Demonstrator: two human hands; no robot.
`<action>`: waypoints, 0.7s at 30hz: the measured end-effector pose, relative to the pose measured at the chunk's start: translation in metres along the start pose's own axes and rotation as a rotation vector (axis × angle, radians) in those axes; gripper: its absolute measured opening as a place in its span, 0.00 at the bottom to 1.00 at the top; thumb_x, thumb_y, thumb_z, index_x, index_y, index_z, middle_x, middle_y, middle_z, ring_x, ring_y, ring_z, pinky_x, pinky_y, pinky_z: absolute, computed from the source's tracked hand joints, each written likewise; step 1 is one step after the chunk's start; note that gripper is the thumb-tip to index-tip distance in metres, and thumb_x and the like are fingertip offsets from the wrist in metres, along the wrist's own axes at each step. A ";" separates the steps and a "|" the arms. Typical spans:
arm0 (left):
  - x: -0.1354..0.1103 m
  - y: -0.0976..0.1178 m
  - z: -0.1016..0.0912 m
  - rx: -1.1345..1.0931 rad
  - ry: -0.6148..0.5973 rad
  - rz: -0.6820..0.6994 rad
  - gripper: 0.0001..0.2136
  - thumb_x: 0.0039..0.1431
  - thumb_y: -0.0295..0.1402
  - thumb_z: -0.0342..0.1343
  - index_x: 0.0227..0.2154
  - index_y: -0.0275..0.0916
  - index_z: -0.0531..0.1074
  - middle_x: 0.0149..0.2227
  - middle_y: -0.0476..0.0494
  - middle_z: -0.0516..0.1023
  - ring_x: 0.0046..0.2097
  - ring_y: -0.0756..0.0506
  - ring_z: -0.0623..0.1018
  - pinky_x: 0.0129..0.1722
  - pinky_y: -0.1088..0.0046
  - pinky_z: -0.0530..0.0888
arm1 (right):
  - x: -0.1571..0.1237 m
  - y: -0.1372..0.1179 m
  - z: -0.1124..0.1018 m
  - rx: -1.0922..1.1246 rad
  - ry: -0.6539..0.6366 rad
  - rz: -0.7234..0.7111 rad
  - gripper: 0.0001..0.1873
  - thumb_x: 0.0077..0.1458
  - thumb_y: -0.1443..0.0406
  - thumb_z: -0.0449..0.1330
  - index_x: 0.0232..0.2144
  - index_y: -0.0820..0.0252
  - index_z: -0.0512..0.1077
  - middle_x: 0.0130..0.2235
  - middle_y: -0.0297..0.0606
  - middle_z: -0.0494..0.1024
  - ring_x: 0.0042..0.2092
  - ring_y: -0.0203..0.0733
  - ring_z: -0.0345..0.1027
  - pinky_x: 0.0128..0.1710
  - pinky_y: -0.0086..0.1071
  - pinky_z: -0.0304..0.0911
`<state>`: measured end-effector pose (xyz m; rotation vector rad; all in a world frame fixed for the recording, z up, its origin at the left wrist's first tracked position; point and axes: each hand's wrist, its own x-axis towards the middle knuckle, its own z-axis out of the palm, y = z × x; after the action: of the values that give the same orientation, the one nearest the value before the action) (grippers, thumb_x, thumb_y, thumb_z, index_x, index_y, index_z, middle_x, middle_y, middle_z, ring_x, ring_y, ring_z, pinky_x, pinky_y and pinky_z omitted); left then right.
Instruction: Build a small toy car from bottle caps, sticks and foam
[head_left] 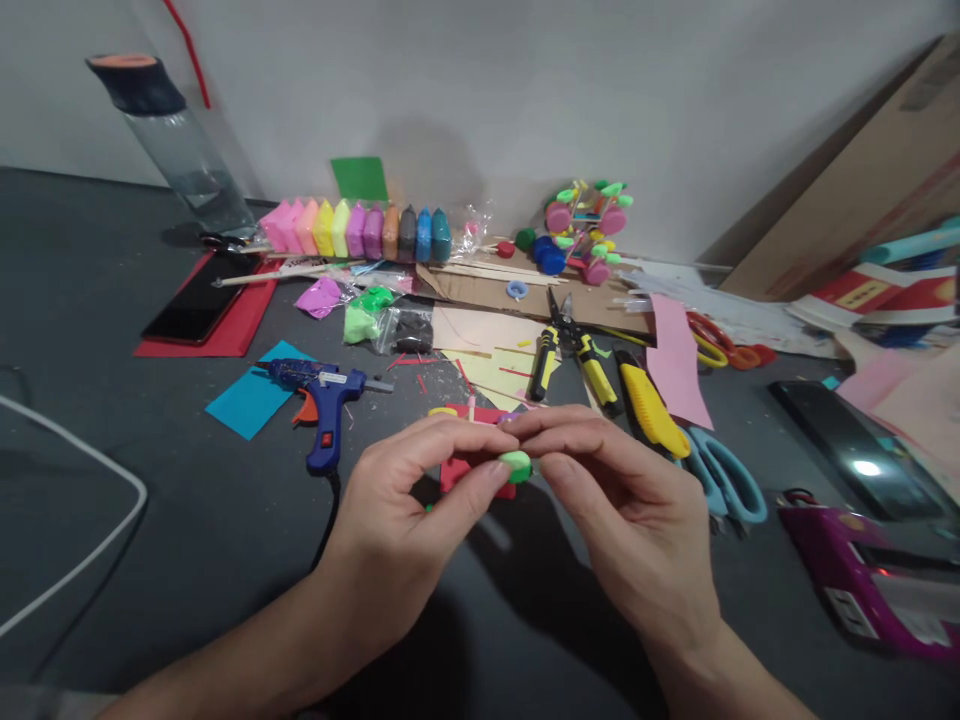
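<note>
A small light-green clay piece [516, 466] is pinched by my left hand [420, 490], thumb in front and fingers behind. My right hand [630, 510] is curled around the piece from the other side. Its fingertips meet the left ones above the clay, and its thumb tip sits close to the piece's right edge; the exact contact there is hidden. Behind and below the hands lies a red item [456, 474], mostly covered by my fingers. A short pale pink stick [472, 407] stands up just beyond it.
To the left lies a blue glue gun [326, 400] on blue paper. Cutting pliers [559, 345], a yellow cutter [651, 405] and blue-handled scissors [726, 475] lie to the right. Coloured clay packs [360, 232], a water bottle [184, 150] and decorated wheeled models [589, 225] line the wall.
</note>
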<state>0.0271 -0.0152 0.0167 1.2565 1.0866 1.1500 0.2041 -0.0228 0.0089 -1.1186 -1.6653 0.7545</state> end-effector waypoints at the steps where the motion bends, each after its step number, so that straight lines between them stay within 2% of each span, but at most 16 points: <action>1: 0.000 0.000 0.000 -0.043 0.001 -0.039 0.05 0.57 0.28 0.66 0.33 0.45 0.84 0.37 0.51 0.86 0.41 0.48 0.82 0.44 0.77 0.76 | 0.001 0.000 0.000 0.013 0.003 -0.007 0.06 0.65 0.67 0.62 0.40 0.51 0.78 0.43 0.32 0.82 0.49 0.35 0.75 0.51 0.27 0.69; 3: 0.001 0.000 0.000 -0.146 -0.017 -0.113 0.05 0.58 0.28 0.66 0.34 0.45 0.83 0.36 0.51 0.85 0.38 0.49 0.82 0.41 0.78 0.76 | 0.001 0.001 -0.001 0.039 -0.011 -0.041 0.08 0.63 0.67 0.64 0.44 0.49 0.78 0.44 0.32 0.82 0.50 0.36 0.74 0.52 0.29 0.69; 6: 0.002 -0.001 -0.001 -0.288 -0.063 -0.185 0.02 0.58 0.28 0.66 0.33 0.42 0.83 0.34 0.50 0.84 0.34 0.51 0.81 0.38 0.79 0.77 | 0.000 0.004 -0.001 0.040 -0.060 -0.088 0.15 0.61 0.68 0.66 0.49 0.47 0.77 0.48 0.34 0.81 0.53 0.41 0.73 0.56 0.36 0.68; 10: 0.004 -0.005 -0.001 -0.433 -0.077 -0.247 0.01 0.56 0.29 0.68 0.32 0.40 0.82 0.33 0.50 0.83 0.34 0.52 0.80 0.36 0.81 0.76 | -0.002 0.007 0.000 0.012 -0.061 -0.132 0.18 0.60 0.71 0.66 0.50 0.46 0.77 0.50 0.36 0.80 0.53 0.44 0.74 0.54 0.40 0.69; 14: 0.007 -0.005 0.000 -0.565 -0.147 -0.311 0.02 0.55 0.28 0.70 0.31 0.40 0.82 0.31 0.52 0.82 0.34 0.56 0.79 0.36 0.86 0.74 | -0.004 0.007 -0.001 -0.011 -0.049 -0.163 0.19 0.60 0.72 0.65 0.50 0.46 0.77 0.50 0.37 0.80 0.52 0.45 0.74 0.55 0.45 0.69; 21: 0.011 -0.007 0.000 -0.668 -0.192 -0.441 0.06 0.49 0.30 0.74 0.27 0.37 0.81 0.28 0.52 0.80 0.30 0.57 0.77 0.33 0.86 0.72 | -0.005 0.009 0.001 -0.019 -0.070 -0.179 0.23 0.60 0.71 0.66 0.56 0.46 0.74 0.52 0.38 0.79 0.55 0.46 0.72 0.59 0.44 0.65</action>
<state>0.0289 -0.0042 0.0095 0.5513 0.6942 0.9132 0.2069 -0.0237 -0.0013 -0.9501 -1.8082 0.6708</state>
